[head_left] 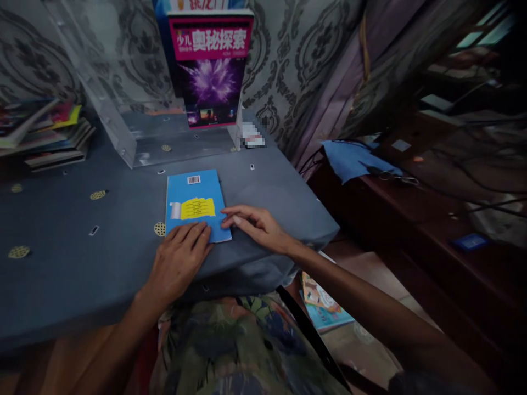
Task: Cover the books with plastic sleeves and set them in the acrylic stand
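The blue book [196,204] is laid flat at frame centre, long axis pointing up-frame toward the magazine [211,68]. It is pressed, not grasped, by the left hand [181,260] and right hand [255,225], both with flat fingers.

I see the booklet [196,204] lying on the table [61,263], stand [135,109] with magazine [211,71] behind it, book pile [45,134] far left, both hands on its near edge.

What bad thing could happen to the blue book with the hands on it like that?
The blue book lies near the table front edge, with the left hand flat on its lower corner and the right hand touching its right edge, so a pull toward the body might slide it off. A push forward could knock it into the clear stand that holds the purple magazine upright.
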`<state>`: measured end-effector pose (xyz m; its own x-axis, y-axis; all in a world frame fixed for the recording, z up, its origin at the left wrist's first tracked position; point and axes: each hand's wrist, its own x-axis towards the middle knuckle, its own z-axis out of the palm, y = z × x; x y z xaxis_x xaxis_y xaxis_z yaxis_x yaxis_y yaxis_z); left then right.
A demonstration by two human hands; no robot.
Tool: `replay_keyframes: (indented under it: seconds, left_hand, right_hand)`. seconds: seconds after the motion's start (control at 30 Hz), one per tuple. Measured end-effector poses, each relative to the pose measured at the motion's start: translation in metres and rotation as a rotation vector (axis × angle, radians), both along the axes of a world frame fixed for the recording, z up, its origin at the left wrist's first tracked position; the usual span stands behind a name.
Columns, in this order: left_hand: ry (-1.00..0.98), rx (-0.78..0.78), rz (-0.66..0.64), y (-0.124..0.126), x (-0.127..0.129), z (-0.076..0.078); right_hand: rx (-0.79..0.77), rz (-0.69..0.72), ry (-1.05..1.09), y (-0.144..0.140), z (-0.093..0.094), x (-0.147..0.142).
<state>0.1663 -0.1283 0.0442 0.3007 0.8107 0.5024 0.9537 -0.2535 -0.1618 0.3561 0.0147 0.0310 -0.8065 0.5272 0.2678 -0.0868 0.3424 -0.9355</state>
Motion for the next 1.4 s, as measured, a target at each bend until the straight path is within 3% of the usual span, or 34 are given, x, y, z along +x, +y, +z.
replay_keyframes:
  seconds: [0.33,0.67,0.97,1.27,1.4]
  left_hand:
    - [0.049,-0.089,-0.012,0.002,-0.001,0.009]
    - [0.028,-0.144,-0.042,0.005,-0.009,0.010]
    - [0.039,-0.212,-0.032,0.008,-0.009,0.020]
    - [0.076,-0.145,-0.026,0.004,-0.005,0.011]
    - [0.035,-0.095,0.001,0.001,0.000,0.005]
  right_hand:
    - [-0.004,-0.033,-0.069,0.000,0.003,0.003]
    - [-0.201,-0.024,0.010,0.001,0.003,0.002]
    - [-0.289,-0.036,0.054,0.006,0.002,-0.005]
    - [-0.245,-0.090,0.036,0.000,0.000,-0.003]
    - [-0.045,-0.145,-0.004,-0.005,0.002,-0.002]
